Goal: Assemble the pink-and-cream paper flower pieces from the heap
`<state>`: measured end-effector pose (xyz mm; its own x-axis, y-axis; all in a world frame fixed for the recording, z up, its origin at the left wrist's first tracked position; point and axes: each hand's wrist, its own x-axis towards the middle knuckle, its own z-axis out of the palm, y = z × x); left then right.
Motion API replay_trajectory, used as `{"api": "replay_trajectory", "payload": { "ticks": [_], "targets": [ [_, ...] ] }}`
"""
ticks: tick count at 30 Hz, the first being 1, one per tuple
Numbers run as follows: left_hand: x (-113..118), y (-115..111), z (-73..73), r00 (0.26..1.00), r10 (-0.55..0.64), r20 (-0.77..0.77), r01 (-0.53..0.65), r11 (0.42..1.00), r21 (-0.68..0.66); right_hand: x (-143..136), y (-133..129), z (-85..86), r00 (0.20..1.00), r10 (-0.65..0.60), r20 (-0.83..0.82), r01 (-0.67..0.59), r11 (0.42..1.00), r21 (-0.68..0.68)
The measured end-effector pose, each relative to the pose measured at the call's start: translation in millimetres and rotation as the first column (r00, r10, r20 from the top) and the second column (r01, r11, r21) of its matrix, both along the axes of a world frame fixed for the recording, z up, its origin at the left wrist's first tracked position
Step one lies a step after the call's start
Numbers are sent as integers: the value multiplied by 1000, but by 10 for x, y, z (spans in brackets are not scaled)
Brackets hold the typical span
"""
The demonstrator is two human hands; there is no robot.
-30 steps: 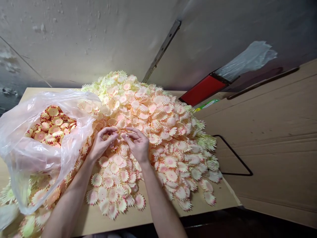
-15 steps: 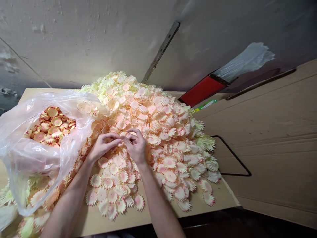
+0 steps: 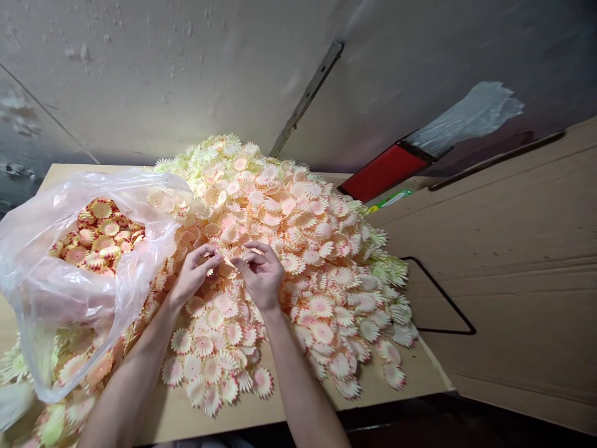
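A large heap of pale pink and cream flower-shaped pieces (image 3: 321,306) covers much of the table. Over its middle, my left hand (image 3: 193,274) has thumb and fingertips pinched together; whatever lies between them is too small to tell. Just to the right, my right hand (image 3: 262,274) is also closed in a pinch, fingers curled, its content not clear against the petals. A small gap separates the fingertips of both hands. Left of them, an open clear plastic bag (image 3: 51,305) holds smaller, red-edged flower pieces (image 3: 108,228).
The wooden table (image 3: 233,423) meets a grey wall (image 3: 186,74) at the back. At the right stand a cardboard sheet (image 3: 527,274) and a bent black metal rod (image 3: 448,298). A red box (image 3: 387,171) with clear plastic (image 3: 471,118) leans behind the heap.
My hands have moved apart, from touching fingertips to a small gap. The right hand has shifted slightly right, and the whole view has moved a little.
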<state>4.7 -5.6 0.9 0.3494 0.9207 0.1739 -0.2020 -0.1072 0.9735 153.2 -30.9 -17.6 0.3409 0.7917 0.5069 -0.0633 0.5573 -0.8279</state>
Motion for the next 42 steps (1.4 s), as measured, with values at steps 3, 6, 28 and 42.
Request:
{"api": "replay_trajectory", "payload": {
  "ticks": [3, 6, 28, 42],
  "targets": [
    [53, -34, -1, 998, -23, 54, 26, 998, -49, -29, -10, -1, 999, -41, -36, 42, 999, 14],
    [85, -47, -11, 991, -74, 115, 83, 993, -78, -37, -40, 4, 995, -86, -48, 86, 996, 11],
    [-11, 2, 63, 940, -135, 314, 153, 988, -33, -47, -79, 32, 749, -347, 565, 234, 935, 265],
    [-40, 34, 27, 918, -183, 353, 217, 974, -59, 1, 46, -25, 984, -141, -111, 136, 990, -47]
  ]
}}
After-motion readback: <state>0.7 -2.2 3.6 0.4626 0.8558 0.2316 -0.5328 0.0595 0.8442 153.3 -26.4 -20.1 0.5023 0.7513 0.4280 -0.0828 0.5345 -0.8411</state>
